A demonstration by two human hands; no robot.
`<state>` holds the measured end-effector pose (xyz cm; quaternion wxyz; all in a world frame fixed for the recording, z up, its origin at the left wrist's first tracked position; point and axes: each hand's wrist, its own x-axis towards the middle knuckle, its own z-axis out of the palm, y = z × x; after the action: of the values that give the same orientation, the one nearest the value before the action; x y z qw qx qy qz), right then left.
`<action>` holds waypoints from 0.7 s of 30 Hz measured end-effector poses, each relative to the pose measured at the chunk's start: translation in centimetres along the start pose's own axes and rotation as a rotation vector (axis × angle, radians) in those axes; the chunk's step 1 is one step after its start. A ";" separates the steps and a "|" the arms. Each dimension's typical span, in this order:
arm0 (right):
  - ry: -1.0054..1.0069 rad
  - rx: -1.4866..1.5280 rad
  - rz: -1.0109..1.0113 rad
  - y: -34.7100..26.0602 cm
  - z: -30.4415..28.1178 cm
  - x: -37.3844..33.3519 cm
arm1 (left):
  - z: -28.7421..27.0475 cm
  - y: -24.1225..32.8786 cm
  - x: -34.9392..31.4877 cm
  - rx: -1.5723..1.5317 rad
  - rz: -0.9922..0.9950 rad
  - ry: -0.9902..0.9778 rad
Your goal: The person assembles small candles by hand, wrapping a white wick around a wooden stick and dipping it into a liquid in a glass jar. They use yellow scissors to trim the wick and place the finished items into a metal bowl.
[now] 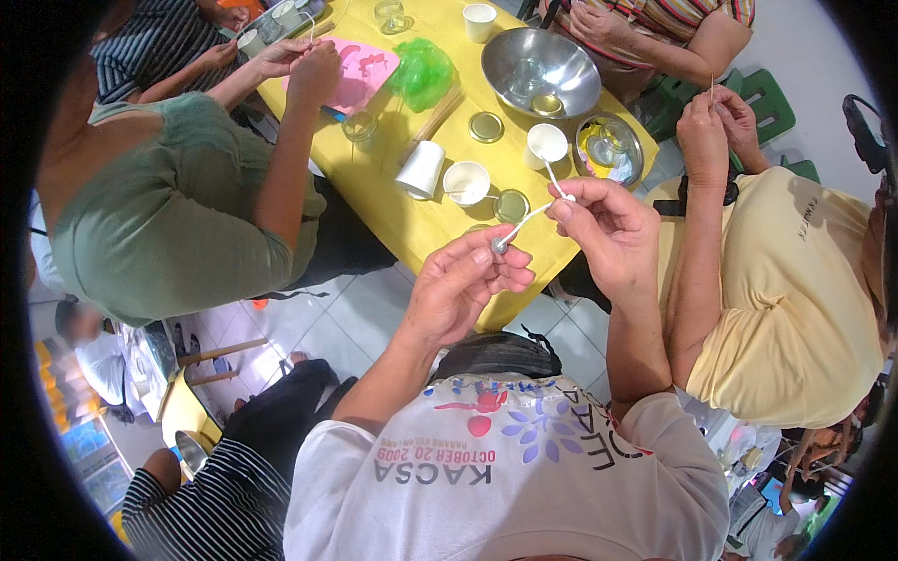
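Observation:
A white candle wick (535, 216) runs between my two hands, just over the near edge of the yellow table. At its left end is a small round metal wick tab (499, 245), pinched in the fingertips of my left hand (458, 285). My right hand (613, 229) grips the wick between thumb and fingers, and its other end sticks up past the fingertips. Beyond my hands stand white paper cups (546, 146), with another paper cup (467, 184) beside a round jar lid (511, 207).
On the yellow tablecloth (430, 220) are a steel bowl (541, 73), a smaller bowl (608, 150) with a glass jar, a green plastic bag (421, 75) and a pink mold (360, 75). People sit close on both sides: a green shirt (178, 206) left, a yellow shirt (786, 290) right.

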<state>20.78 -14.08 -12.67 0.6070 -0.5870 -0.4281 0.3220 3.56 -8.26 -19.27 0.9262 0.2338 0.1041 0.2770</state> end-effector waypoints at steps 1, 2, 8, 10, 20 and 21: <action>0.009 -0.009 -0.002 0.0 -0.1 0.1 | 0.2 0.1 0.0 0.011 0.006 0.007; 0.016 -0.011 -0.001 0.0 -0.1 0.1 | 0.4 0.1 0.0 0.021 0.012 0.015; 0.029 -0.029 -0.029 0.1 -0.2 0.2 | 1.3 0.3 0.1 0.054 0.034 0.047; 0.025 -0.020 -0.030 0.1 -0.2 0.2 | 1.5 0.3 0.1 0.067 0.040 0.065; 0.047 -0.033 -0.028 -0.2 0.0 0.2 | 1.7 0.6 0.2 0.057 0.018 0.103; 0.042 -0.045 -0.037 -0.3 0.0 0.1 | 1.8 0.6 0.2 0.060 0.018 0.112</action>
<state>20.81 -14.01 -12.36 0.6082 -0.5992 -0.4332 0.2887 4.01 -8.39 -17.42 0.9088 0.2466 0.1621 0.2949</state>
